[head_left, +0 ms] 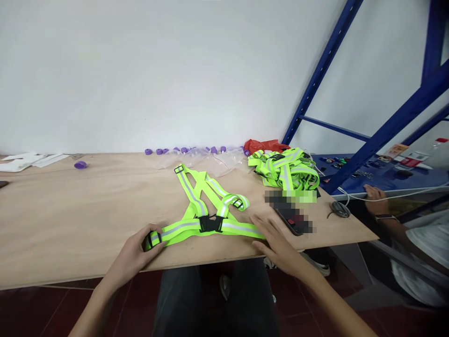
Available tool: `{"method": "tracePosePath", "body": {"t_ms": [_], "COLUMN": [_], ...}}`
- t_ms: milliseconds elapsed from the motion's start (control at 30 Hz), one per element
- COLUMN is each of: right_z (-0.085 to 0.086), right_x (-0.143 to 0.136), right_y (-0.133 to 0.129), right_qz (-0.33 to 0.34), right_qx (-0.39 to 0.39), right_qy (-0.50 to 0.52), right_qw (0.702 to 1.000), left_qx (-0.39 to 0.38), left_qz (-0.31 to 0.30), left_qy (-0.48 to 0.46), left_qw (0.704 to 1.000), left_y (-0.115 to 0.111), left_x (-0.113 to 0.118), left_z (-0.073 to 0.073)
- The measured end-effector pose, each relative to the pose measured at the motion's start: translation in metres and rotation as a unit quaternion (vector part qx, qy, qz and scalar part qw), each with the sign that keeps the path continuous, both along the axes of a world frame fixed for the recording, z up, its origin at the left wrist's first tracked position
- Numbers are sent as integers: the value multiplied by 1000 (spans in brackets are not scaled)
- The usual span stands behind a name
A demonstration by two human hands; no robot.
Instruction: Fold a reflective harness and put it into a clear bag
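Plywood counter (87, 220) by a white wall.
On it: a vest (206, 206), a vest pile (286, 171), purple caps (164, 151), papers (28, 160), a phone (293, 219).

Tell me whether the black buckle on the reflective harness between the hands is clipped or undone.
Clipped. The black buckle sits joined at the middle of the waist strap of the reflective harness, and the strap runs unbroken through it.

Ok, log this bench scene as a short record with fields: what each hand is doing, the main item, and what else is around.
left hand: grips the left end of the reflective safety harness
right hand: flat on the harness's right end
harness state: spread flat, black buckle closed
surface: plywood table
nearby: pile of harnesses, purple caps, phone
other person: hand on the blue shelf
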State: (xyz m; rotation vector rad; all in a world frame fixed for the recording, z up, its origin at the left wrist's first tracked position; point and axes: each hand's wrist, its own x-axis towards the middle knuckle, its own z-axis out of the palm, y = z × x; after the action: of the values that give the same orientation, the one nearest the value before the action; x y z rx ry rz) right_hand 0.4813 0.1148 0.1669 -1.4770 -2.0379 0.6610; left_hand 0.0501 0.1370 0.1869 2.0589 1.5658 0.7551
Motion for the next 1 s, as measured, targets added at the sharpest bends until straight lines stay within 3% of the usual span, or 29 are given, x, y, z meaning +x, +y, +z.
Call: {"method": "tracePosePath", "body": {"t_ms": [133,267,367,533,600,667,900,1000], "right_z": [0,-4,-8,-14,-13,-10,-1,11], "right_x": [16,33,34,15,6,-2,-2,9], "right_y": [-7,-6,-6,2,8,14,24,24], "right_qz": [-16,-56,-82,-147,-151,-143,-106,-54], "right_qx": [-1,9,-9,3,3,-1,-12,-28], "right_qy": [-63,-8,100,365,432,457,375,263], "right_qw": [998,998,992,919,889,878,921,963], "left_qx": [-24,-37,-46,-64,-70,-77,-81,-62], "left_qz": [-7,-19,-27,-52,-59,-63,-61,-64], "left_qy": [-5,-11,-15,-19,-24,-26,-44,-55], "left_qw": [1000,999,998,996,996,995,994,995], "left_y": [0,-1,0,2,2,2,3,5], "left_x": [-3,-4,-4,-6,-6,-5,-5,-13], "left_z": [6,12,14,15,17,21,24,27]}}
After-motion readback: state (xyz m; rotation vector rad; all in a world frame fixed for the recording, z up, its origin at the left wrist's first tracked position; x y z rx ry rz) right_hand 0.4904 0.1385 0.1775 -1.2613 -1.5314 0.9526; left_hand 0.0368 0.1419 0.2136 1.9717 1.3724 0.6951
